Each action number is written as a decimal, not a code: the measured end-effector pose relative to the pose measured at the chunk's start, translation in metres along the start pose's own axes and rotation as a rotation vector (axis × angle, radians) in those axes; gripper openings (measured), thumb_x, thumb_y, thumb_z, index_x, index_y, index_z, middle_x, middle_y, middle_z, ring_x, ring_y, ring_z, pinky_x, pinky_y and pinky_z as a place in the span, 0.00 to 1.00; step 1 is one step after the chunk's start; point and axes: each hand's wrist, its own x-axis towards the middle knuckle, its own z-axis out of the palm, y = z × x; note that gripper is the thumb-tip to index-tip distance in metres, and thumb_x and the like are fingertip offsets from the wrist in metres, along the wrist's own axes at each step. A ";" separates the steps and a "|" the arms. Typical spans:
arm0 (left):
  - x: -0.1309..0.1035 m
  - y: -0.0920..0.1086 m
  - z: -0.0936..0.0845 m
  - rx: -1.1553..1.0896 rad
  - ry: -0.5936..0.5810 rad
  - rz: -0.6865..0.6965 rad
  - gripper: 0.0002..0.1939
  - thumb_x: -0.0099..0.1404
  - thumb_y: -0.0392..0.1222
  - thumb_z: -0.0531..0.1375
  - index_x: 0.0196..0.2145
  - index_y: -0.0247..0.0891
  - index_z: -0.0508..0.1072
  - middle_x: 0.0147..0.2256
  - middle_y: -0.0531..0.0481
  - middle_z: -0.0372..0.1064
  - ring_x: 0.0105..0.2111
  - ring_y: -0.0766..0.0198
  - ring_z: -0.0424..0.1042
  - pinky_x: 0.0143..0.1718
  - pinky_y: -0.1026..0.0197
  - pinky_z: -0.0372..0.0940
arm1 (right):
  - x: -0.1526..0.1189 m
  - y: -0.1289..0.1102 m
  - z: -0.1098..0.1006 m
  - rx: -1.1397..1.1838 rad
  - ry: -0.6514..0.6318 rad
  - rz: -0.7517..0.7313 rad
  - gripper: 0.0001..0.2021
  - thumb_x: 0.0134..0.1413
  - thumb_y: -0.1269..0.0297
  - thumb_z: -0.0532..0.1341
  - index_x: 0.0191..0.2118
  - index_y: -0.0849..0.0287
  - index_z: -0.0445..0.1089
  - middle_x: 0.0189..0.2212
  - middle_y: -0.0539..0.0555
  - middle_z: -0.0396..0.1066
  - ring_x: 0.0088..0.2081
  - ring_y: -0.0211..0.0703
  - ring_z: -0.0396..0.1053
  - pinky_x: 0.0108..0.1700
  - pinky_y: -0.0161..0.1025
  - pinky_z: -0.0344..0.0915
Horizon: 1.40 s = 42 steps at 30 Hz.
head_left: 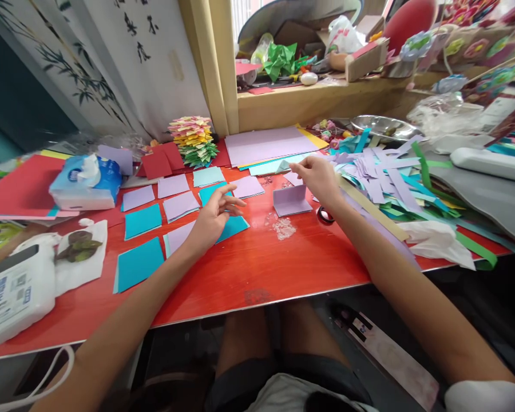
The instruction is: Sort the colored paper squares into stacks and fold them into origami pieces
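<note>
My left hand (220, 209) is over the paper squares, its fingers apart and nothing in them. Beneath and beside it are a teal square (232, 229) and a purple square (181, 205). My right hand (315, 174) has its thumb and forefinger pinched at a small pale blue paper piece (283, 166), at the back of the table. Just in front of that hand a creased purple paper (290, 200) stands half folded on the red table (240, 274). A dark roll of tape (325, 215) lies under my right wrist.
Cut paper strips (381, 171) pile up on the right, beside a white tissue (442, 240). A tissue pack (86, 183) and a white device (21, 297) are at the left. A layered paper stack (193, 142) stands at the back near purple sheets (268, 146).
</note>
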 end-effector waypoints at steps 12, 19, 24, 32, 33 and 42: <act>-0.001 0.002 0.002 0.073 0.009 -0.093 0.16 0.54 0.30 0.50 0.41 0.35 0.67 0.29 0.51 0.68 0.30 0.67 0.67 0.35 0.61 0.64 | 0.012 0.021 -0.027 -0.047 -0.567 -0.267 0.15 0.41 0.56 0.65 0.37 0.56 0.71 0.35 0.55 0.72 0.35 0.45 0.68 0.36 0.42 0.63; -0.002 0.003 0.001 0.090 -0.044 -0.104 0.16 0.53 0.30 0.49 0.40 0.36 0.68 0.27 0.52 0.68 0.30 0.66 0.68 0.35 0.61 0.63 | 0.012 0.021 -0.021 -0.198 -0.553 -0.309 0.05 0.47 0.63 0.61 0.26 0.54 0.73 0.23 0.48 0.72 0.27 0.40 0.67 0.31 0.39 0.59; -0.002 0.002 0.002 0.093 -0.077 -0.122 0.15 0.53 0.30 0.50 0.37 0.36 0.69 0.26 0.52 0.68 0.29 0.67 0.68 0.34 0.62 0.62 | 0.015 0.030 -0.022 -0.214 -0.549 -0.326 0.07 0.49 0.64 0.60 0.32 0.50 0.77 0.30 0.49 0.76 0.34 0.45 0.71 0.36 0.43 0.62; -0.002 0.002 0.003 0.082 -0.133 -0.143 0.15 0.53 0.30 0.50 0.37 0.37 0.69 0.27 0.52 0.69 0.30 0.67 0.68 0.35 0.62 0.62 | 0.011 0.020 -0.031 -0.012 -0.485 -0.440 0.11 0.53 0.63 0.56 0.36 0.51 0.76 0.40 0.50 0.74 0.44 0.45 0.69 0.47 0.46 0.63; -0.002 0.002 0.003 0.080 -0.130 -0.145 0.15 0.53 0.30 0.50 0.37 0.37 0.69 0.27 0.51 0.69 0.30 0.66 0.69 0.35 0.62 0.62 | 0.010 0.016 -0.032 0.000 -0.467 -0.442 0.11 0.53 0.63 0.56 0.36 0.52 0.76 0.39 0.51 0.74 0.43 0.45 0.69 0.46 0.45 0.63; -0.005 0.006 0.003 0.315 0.147 0.063 0.13 0.60 0.44 0.55 0.42 0.40 0.67 0.43 0.48 0.65 0.33 0.67 0.64 0.33 0.64 0.61 | -0.014 -0.027 -0.028 0.070 -0.242 -0.489 0.08 0.54 0.64 0.56 0.31 0.54 0.73 0.33 0.52 0.68 0.37 0.43 0.66 0.43 0.43 0.60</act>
